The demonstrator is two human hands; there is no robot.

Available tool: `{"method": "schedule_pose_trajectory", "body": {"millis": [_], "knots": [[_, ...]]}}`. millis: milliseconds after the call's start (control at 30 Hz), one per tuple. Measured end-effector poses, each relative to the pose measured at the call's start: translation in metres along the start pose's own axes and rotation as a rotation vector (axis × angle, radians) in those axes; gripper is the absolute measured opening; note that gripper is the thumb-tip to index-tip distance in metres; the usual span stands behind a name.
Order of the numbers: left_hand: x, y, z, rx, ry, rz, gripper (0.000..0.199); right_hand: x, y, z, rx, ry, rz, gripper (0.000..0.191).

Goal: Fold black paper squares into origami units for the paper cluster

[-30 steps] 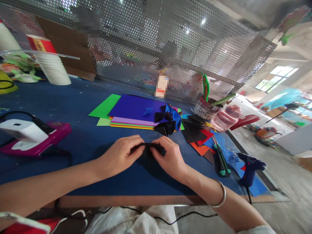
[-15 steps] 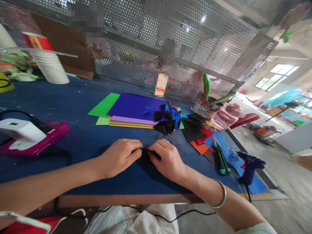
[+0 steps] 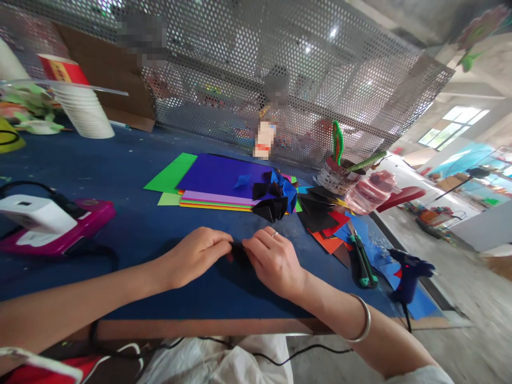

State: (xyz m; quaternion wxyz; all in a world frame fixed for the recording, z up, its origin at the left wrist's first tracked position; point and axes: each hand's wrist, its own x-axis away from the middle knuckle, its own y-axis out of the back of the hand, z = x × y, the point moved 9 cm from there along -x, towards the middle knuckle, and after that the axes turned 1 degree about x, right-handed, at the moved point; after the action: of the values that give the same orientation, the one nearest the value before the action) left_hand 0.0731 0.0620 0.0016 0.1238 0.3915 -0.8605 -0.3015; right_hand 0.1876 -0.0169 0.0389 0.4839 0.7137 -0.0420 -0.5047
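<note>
Between my two hands, low over the blue table [image 3: 160, 304], is a small piece of black paper [image 3: 241, 255], blurred and partly covered by fingers. My left hand [image 3: 202, 256] pinches its left side, and my right hand [image 3: 275, 261], wearing a ring, grips its right side. Just beyond them, folded black paper pieces [image 3: 272, 208] and folded blue ones [image 3: 288, 193] rest on a stack of coloured sheets topped by a dark blue sheet [image 3: 220, 173].
Right: black sheets [image 3: 318, 213], a green-black cutter [image 3: 363, 261], a glue gun [image 3: 410, 274], a pink bottle [image 3: 370, 193] and a tool pot [image 3: 338, 178]. Left: a magenta power strip [image 3: 96, 213] with a white charger [image 3: 34, 213], and stacked cups [image 3: 84, 109]. A perforated metal screen [image 3: 224, 69] stands behind.
The fingers of both hands have shifted slightly around the black paper, and more of its dark surface now shows between them. The objects on the table have stayed put.
</note>
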Motion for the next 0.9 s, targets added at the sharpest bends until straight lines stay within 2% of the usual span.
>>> {"method": "schedule_pose_trajectory", "body": {"millis": [200, 400, 667, 900], "knots": [[0.001, -0.002, 0.001, 0.039, -0.066, -0.01, 0.039, 0.002, 0.0, 0.0, 0.022, 0.0, 0.011, 0.035], [-0.001, -0.008, 0.01, 0.224, 0.049, 0.044, 0.039, 0.003, 0.0, 0.007, 0.107, 0.068, 0.013, 0.04], [-0.003, -0.002, 0.009, 0.221, 0.039, 0.034, 0.043, 0.001, 0.002, -0.013, -0.096, -0.109, -0.031, 0.026], [0.0, 0.0, 0.01, 0.139, -0.07, 0.015, 0.043, 0.002, 0.001, -0.011, -0.08, -0.108, -0.004, 0.027]]}}
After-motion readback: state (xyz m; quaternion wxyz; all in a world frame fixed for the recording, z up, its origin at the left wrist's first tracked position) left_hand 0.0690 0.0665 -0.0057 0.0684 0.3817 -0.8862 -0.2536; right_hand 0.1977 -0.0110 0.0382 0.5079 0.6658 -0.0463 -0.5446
